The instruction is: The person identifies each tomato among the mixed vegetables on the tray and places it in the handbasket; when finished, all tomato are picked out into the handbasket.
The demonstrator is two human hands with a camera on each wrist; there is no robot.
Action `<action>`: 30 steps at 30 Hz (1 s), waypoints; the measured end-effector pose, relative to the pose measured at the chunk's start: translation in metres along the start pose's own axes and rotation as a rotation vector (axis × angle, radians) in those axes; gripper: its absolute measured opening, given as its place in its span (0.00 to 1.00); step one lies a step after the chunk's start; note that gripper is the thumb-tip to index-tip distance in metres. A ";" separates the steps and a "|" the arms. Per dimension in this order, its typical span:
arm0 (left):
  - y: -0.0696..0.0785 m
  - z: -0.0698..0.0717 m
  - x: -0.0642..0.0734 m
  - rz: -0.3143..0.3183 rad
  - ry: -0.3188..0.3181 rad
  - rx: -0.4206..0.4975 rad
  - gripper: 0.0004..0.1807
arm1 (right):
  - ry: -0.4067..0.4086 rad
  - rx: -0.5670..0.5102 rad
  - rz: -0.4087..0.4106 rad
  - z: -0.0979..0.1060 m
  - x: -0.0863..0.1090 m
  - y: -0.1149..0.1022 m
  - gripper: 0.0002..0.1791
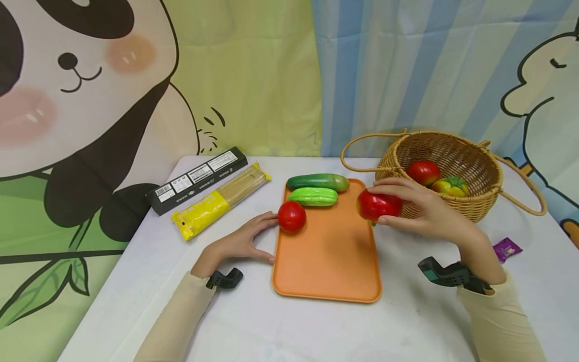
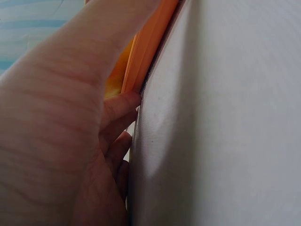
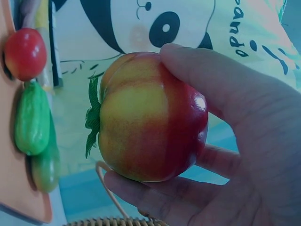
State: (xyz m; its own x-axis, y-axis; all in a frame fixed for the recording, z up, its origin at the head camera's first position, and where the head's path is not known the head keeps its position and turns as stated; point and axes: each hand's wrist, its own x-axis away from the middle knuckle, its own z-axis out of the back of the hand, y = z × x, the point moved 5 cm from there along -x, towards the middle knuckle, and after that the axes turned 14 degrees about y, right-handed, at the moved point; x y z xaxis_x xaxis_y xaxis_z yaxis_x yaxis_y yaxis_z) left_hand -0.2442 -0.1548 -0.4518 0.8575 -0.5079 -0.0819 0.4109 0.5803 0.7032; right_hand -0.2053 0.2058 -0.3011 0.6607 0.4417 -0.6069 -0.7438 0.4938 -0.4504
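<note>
My right hand (image 1: 420, 208) grips a red-and-yellow tomato (image 3: 150, 117) with a green leafy top, held up at the right edge of the orange tray (image 1: 325, 261). In the right wrist view, its thumb and fingers curl round the tomato, leafy top facing away from the palm. My left hand (image 1: 246, 239) lies at the tray's left side, fingers loosely spread and fingertips right at the rim. On the tray, close to those fingers, sits a round red fruit (image 1: 291, 216). Behind it lie a light green ridged cucumber (image 1: 313, 196) and a darker green cucumber (image 1: 318, 182).
A wicker basket (image 1: 479, 203) with loop handles stands at the back right, holding a red fruit (image 1: 423, 173) and a yellow-green tomato (image 1: 451, 186). Back left are a black box (image 1: 197, 179) and a yellow noodle packet (image 1: 221, 201). A purple sachet (image 1: 507, 249) lies right.
</note>
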 end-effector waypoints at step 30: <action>0.003 0.001 0.000 -0.004 0.001 -0.009 0.54 | 0.180 -0.001 -0.070 0.052 0.012 0.018 0.39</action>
State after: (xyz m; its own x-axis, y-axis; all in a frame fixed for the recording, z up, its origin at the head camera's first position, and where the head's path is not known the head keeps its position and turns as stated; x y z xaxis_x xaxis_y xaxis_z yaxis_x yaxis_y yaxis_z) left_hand -0.2431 -0.1537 -0.4492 0.8560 -0.5097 -0.0859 0.4174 0.5836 0.6965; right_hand -0.2053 0.2589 -0.2828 0.6824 0.2651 -0.6812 -0.6967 0.5178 -0.4964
